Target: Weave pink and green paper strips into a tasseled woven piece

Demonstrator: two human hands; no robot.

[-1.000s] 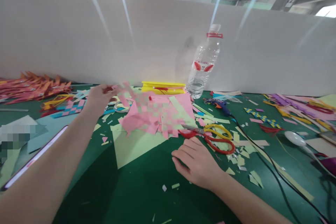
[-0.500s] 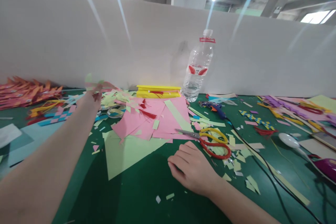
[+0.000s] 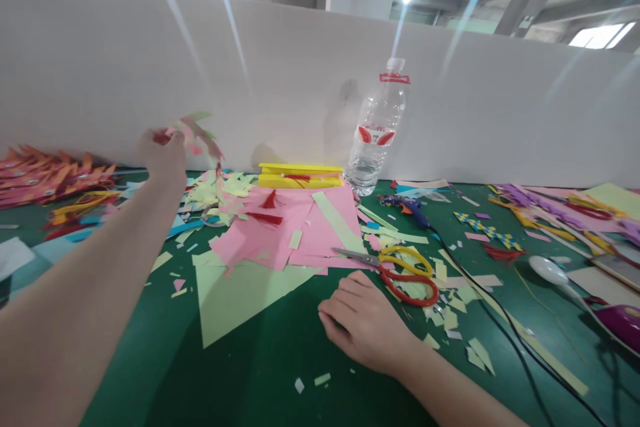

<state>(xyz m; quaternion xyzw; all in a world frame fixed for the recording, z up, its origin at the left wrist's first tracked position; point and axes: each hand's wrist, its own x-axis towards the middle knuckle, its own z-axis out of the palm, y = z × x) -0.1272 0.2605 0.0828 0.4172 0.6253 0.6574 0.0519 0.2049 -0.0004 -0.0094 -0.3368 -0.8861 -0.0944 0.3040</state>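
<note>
My left hand [image 3: 167, 147] is raised in front of the white partition, its fingers closed on one end of a woven pink-and-green paper strip [image 3: 200, 137]. The strip droops to the right, blurred by motion. Resting on the green table, my right hand [image 3: 363, 320] is loosely curled into a fist, with nothing seen in it. Just above it lie scissors [image 3: 407, 277] with one yellow and one red handle. Pink paper sheets [image 3: 320, 227] overlap a light green sheet [image 3: 240, 297] in the middle. Red tassels [image 3: 267, 219] sit on the pink paper.
A water bottle [image 3: 375, 140] leans against the white partition [image 3: 250, 80], beside a folded yellow paper piece [image 3: 300, 177]. At right are a glue gun [image 3: 413, 209] with its black cord, a white spoon-shaped object [image 3: 550, 270] and paper scraps [image 3: 453, 317]. Orange-red paper pieces [image 3: 50, 177] are piled at left.
My left hand has swung left and up off the pink paper, carrying the woven paper strip. Red tassels now show on the pink sheets. My right hand stays resting on the table.
</note>
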